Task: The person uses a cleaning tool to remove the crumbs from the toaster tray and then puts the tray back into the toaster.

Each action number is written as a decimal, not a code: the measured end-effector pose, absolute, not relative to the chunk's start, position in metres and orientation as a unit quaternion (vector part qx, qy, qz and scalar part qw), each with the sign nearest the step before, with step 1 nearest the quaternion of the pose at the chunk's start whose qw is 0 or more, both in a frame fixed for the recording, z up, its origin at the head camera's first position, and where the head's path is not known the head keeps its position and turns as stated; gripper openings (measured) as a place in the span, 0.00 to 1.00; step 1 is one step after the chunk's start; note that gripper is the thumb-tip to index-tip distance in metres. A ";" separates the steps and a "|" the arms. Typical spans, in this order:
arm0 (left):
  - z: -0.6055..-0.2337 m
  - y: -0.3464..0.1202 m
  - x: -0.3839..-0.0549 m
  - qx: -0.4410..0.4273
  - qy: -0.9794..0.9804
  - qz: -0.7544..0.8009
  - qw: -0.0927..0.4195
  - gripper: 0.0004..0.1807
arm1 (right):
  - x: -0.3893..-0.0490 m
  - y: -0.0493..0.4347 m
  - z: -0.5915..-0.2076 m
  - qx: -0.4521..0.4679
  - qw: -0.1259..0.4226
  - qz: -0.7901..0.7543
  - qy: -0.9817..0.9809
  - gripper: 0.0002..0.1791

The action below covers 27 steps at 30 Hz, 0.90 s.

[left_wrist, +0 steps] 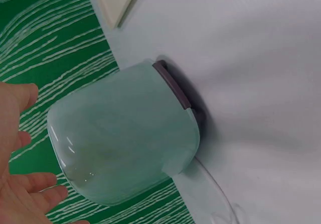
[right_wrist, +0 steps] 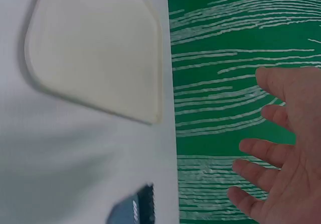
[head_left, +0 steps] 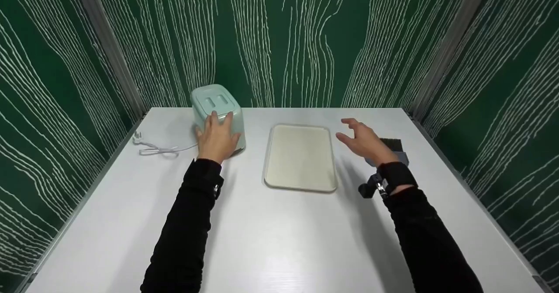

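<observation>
A mint-green toaster with two slots in its top stands at the back left of the table. My left hand is at its near end, fingers spread and overlapping the toaster in the head view. The left wrist view shows the toaster's smooth side and dark base, with the left hand open around one end, holding nothing. My right hand hovers right of a cream tray, its fingers apart and nothing in them. Partly behind that wrist lies a blue-grey brush with dark bristles.
A white cord with a plug lies bundled left of the toaster. Green walls with white lines enclose the white table at the back and sides. A black wrist camera sticks out from my right wrist.
</observation>
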<state>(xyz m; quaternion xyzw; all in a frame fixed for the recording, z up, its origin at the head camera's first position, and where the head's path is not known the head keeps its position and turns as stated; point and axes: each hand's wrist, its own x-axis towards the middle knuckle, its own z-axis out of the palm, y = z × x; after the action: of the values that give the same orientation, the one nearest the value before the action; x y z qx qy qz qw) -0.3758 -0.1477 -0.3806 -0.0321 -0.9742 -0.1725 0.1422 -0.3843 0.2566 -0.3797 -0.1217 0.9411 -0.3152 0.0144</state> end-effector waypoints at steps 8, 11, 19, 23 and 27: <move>-0.385 -0.153 -0.385 -0.039 -0.968 -0.167 0.184 0.35 | -0.401 0.176 -0.419 -0.148 0.045 -0.394 0.906 0.30; -0.390 -0.155 -0.390 -0.035 -0.964 -0.168 0.202 0.35 | -0.403 0.141 -0.433 -0.149 0.062 -0.427 0.890 0.27; -0.399 -0.160 -0.407 -0.021 -0.960 -0.169 0.224 0.35 | -0.405 0.057 -0.459 -0.082 0.166 -0.546 0.817 0.28; -0.402 -0.162 -0.415 -0.009 -0.959 -0.178 0.221 0.36 | -0.408 0.022 -0.472 -0.064 0.205 -0.599 0.771 0.31; -0.407 -0.165 -0.420 0.006 -0.959 -0.190 0.210 0.36 | -0.413 -0.006 -0.487 -0.054 0.233 -0.654 0.717 0.29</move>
<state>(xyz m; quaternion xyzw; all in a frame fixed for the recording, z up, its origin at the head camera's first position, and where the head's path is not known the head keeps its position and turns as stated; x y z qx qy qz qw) -0.4201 -0.1645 -0.4073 0.0064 -0.9591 -0.1897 0.2102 -0.4129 -0.0055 -0.4867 -0.0538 0.7175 -0.6544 0.2327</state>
